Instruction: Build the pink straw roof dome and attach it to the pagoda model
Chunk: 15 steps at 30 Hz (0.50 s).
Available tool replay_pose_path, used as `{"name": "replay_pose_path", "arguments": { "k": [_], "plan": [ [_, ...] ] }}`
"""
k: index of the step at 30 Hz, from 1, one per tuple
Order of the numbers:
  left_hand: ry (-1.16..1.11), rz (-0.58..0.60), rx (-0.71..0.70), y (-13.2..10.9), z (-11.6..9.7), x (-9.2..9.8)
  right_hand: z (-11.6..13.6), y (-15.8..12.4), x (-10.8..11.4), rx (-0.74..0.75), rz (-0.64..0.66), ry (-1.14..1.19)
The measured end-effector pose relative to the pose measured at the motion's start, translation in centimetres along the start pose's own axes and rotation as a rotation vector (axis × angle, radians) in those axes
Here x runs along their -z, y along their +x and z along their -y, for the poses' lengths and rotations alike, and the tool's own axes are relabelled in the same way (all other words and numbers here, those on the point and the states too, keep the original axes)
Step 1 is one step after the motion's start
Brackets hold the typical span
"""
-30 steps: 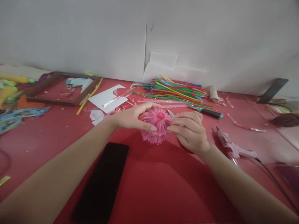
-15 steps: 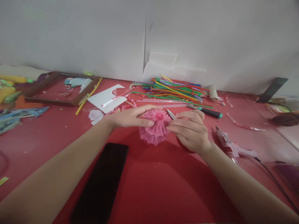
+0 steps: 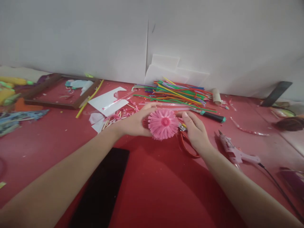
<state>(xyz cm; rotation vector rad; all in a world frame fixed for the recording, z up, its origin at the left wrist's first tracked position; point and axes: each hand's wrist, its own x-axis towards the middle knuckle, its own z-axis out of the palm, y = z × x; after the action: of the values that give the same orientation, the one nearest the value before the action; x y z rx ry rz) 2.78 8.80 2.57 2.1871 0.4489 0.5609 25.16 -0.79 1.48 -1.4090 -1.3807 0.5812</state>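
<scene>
A round pink flower (image 3: 156, 128) made of pipe cleaners, with a coiled centre, is tilted so its top faces me. My left hand (image 3: 136, 122) wraps around its left side and underside; the fingers behind it are hidden. At the flower's right edge, my right hand (image 3: 196, 128) is closed with thumb and fingers together, the fingertips against the outer strands. Just below that hand are red-handled scissors (image 3: 186, 147), apparently lying on the table, their blades mostly covered.
Colourful pipe cleaners (image 3: 175, 91) lie behind the hands, with a craft knife (image 3: 213, 116) and cardboard tube (image 3: 216, 96). A glue gun (image 3: 234, 148) with a cord is at right, a black phone (image 3: 102, 190) at front left. White paper (image 3: 108, 103), pink scraps and a wooden frame (image 3: 51, 103) lie left.
The flower has been lifted and tipped, so its top turns toward me. My left hand has shifted from its upper side to around its left side. More of the scissors shows.
</scene>
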Motion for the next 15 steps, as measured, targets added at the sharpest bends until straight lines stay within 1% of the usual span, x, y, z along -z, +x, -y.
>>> {"name": "replay_pose_path", "arguments": {
  "k": [5,7,9,11,13,15],
  "plan": [
    [0.024,-0.107,-0.069,0.1,-0.5,-0.8,-0.5,0.0,-0.3,-0.023,0.097,0.304],
    [0.023,-0.148,-0.091,0.1,-0.8,-1.1,-0.7,-0.1,-0.6,-0.088,0.13,0.429],
    [0.053,-0.21,-0.081,0.0,-1.0,-1.5,-0.9,-0.1,-0.8,-0.155,0.146,0.502],
    [0.1,-0.309,-0.058,0.0,-1.1,-1.9,-0.8,0.0,-1.1,-0.214,0.131,0.554],
    [0.141,-0.405,-0.049,-0.2,-1.3,-2.3,-0.5,0.2,-1.2,-0.286,0.09,0.623],
    [0.187,-0.454,-0.063,-0.6,-1.6,-2.9,0.0,0.2,-1.4,-0.35,0.052,0.698]
  ]
}}
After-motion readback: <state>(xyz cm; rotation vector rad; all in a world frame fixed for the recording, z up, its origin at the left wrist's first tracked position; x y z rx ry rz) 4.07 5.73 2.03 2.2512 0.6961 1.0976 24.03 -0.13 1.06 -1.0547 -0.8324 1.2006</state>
